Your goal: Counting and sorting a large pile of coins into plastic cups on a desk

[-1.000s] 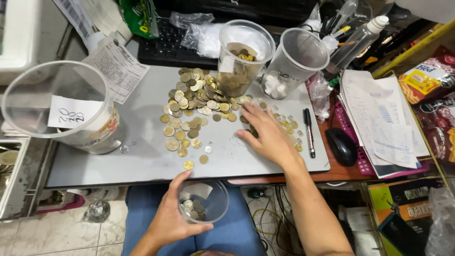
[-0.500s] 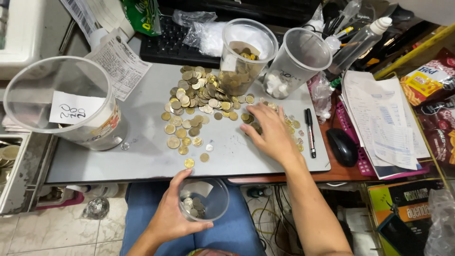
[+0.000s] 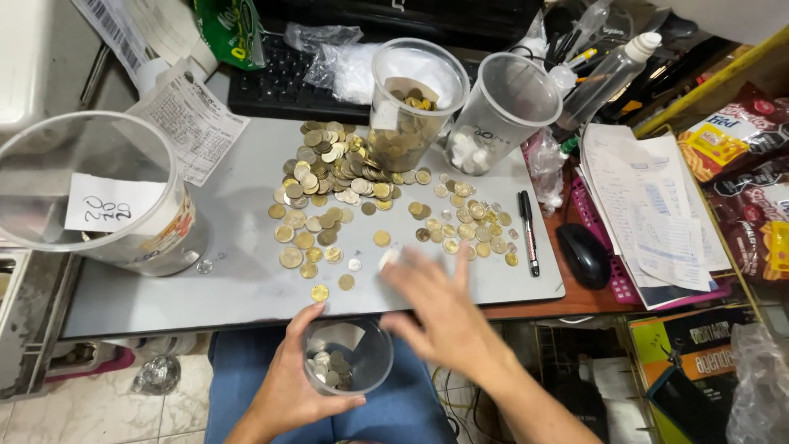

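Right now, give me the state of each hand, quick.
Left hand: closed around a small clear plastic cup with some coins in it.
Right hand: motion-blurred at the grey board's near edge; cannot tell if it holds anything.

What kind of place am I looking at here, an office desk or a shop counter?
Most likely a cluttered work desk, perhaps in a small shop's back office. A keyboard, a computer mouse and a stack of papers crowd a grey board strewn with coins, beside snack packets.

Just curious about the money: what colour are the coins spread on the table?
Mostly golden-brass coins, with a few silvery ones mixed in; seen best in the head view.
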